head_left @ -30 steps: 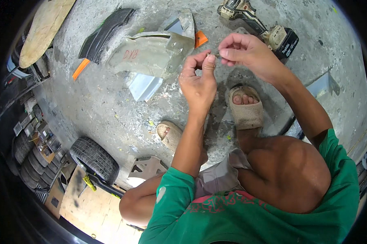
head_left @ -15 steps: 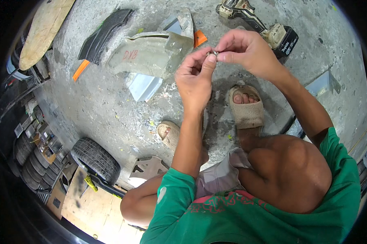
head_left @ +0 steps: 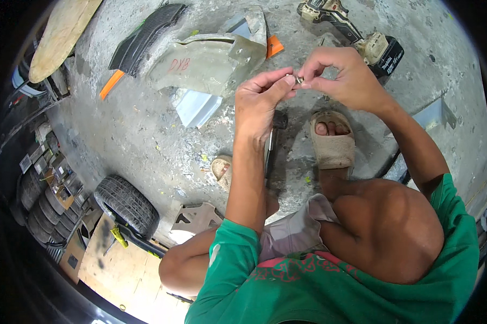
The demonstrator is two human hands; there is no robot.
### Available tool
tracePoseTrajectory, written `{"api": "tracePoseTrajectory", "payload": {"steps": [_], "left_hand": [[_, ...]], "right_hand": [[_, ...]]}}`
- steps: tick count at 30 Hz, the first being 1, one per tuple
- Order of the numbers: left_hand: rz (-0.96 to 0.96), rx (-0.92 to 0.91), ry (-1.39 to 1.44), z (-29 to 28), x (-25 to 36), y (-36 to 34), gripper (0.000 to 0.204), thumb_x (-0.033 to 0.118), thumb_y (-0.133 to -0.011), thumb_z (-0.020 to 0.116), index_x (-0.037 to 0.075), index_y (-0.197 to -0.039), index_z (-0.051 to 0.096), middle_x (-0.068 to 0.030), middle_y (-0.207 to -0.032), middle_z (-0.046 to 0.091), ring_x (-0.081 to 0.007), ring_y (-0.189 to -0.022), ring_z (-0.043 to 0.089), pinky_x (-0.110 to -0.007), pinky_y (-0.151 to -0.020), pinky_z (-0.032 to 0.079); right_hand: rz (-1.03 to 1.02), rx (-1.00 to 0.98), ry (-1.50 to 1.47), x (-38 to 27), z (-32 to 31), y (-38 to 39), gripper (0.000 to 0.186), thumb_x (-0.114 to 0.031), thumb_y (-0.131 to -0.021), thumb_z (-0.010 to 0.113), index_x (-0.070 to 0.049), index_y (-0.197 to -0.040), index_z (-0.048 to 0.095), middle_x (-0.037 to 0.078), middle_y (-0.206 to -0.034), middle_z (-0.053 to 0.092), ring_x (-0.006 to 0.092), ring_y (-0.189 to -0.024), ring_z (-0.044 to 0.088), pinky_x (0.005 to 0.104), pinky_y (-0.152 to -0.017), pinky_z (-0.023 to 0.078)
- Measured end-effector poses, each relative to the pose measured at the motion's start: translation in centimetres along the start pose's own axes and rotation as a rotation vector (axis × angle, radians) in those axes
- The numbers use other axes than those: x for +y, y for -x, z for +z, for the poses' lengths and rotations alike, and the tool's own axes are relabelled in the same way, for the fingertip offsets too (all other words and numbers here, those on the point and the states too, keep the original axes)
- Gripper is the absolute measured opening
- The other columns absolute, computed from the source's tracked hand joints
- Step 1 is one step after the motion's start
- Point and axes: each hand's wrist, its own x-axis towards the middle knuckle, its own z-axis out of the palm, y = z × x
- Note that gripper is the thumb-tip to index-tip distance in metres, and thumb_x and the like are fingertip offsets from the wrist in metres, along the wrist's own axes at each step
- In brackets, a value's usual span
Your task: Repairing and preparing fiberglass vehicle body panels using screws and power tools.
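Note:
In front of me, my left hand (head_left: 259, 102) and my right hand (head_left: 347, 78) meet fingertip to fingertip. Between them is a small shiny metal part (head_left: 299, 80), too small to name and partly covered by the fingers. My left thumb and forefinger pinch one side of it, and the right thumb and forefinger close on the other. Just beyond the right hand lies a tan and black cordless power tool (head_left: 370, 46). Below the hands, a hammer-like tool (head_left: 278, 120) with a dark head rests on the floor, its shaft partly hidden by my left forearm.
A translucent grey-green moulded panel (head_left: 205, 65) lies left of the hands, propped among bent sheet-metal pieces (head_left: 197, 108). A black woven-pattern panel (head_left: 146, 38) and orange strips (head_left: 112, 85) lie farther left. A tyre (head_left: 127, 205) stands near a wooden board (head_left: 130, 275).
Both hands have shifted slightly right and down in view, still pinching the small part. The left hand has tilted, and the hammer-like tool's head now shows beside it.

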Motion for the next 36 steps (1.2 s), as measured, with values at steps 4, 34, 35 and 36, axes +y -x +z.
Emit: {"api": "tracePoseTrajectory", "payload": {"steps": [4, 34, 35, 36], "left_hand": [[0.009, -0.017, -0.019, -0.6, 0.1, -0.2, 0.024, 0.002, -0.090, 0.069, -0.008, -0.111, 0.068, -0.0156, -0.098, 0.072, -0.0194, -0.085, 0.071, -0.028, -0.074, 0.058], [0.419, 0.385, -0.514, -7.2, 1.4, -4.4, 0.023, 0.020, -0.096, 0.062, -0.002, -0.098, 0.067, 0.0040, -0.065, 0.051, -0.0042, -0.055, 0.039, -0.022, -0.051, 0.033], [0.372, 0.320, -0.654, -7.1, 1.5, -4.6, 0.022, 0.017, -0.094, 0.064, -0.004, -0.098, 0.068, 0.0040, -0.066, 0.053, -0.0044, -0.056, 0.041, -0.023, -0.052, 0.034], [0.327, 0.251, -0.794, -7.1, 1.7, -4.8, 0.021, 0.015, -0.092, 0.067, -0.005, -0.098, 0.068, 0.0041, -0.067, 0.056, -0.0045, -0.057, 0.042, -0.023, -0.054, 0.036]], "right_hand": [[0.113, -0.029, -0.132, 0.5, -0.1, 0.4, 0.010, -0.001, -0.085, 0.072, -0.001, -0.093, 0.066, 0.002, -0.089, 0.068, 0.0088, -0.086, 0.063, 0.0262, -0.079, 0.051], [0.421, -0.156, -0.306, 7.6, 0.8, 1.4, 0.015, -0.010, -0.091, 0.066, -0.004, -0.102, 0.057, 0.001, -0.077, 0.062, 0.0079, -0.073, 0.059, 0.0243, -0.065, 0.044], [0.376, -0.123, -0.218, 6.9, 0.7, 1.0, 0.017, -0.010, -0.092, 0.066, -0.005, -0.105, 0.057, -0.001, -0.079, 0.060, 0.0064, -0.073, 0.056, 0.0232, -0.065, 0.043], [0.328, -0.088, -0.132, 6.2, 0.8, 0.5, 0.020, -0.010, -0.092, 0.066, -0.005, -0.109, 0.057, -0.002, -0.080, 0.059, 0.0049, -0.074, 0.054, 0.0222, -0.065, 0.042]]}}
